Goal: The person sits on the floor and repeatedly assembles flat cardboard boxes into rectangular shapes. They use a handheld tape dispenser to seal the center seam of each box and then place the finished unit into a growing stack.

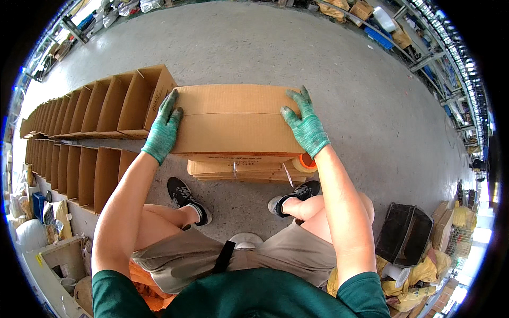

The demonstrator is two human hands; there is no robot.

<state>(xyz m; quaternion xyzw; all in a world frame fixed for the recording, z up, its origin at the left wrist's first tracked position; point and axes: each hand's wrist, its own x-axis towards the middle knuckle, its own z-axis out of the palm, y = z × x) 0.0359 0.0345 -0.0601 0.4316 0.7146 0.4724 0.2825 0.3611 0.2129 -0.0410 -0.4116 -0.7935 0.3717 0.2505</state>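
A closed brown cardboard box [233, 122] lies in front of me with a seam across its top. My left hand [164, 129], in a green knit glove, grips its left end. My right hand [306, 123], gloved alike, grips the right end, thumb on the top face and fingers along the edge. Beneath the box is a stack of flattened cardboard [254, 170] with white strapping. A roll of orange tape [305, 162] sits by the stack's right end, below my right wrist. The far and under sides of the box are hidden.
Two rows of open-topped cardboard boxes [108, 106] stand on the floor at the left. A black bin [404, 235] and yellow sacks [419, 283] lie at the lower right. Metal shelving [432, 61] lines the right side; a white open container [53, 265] stands lower left.
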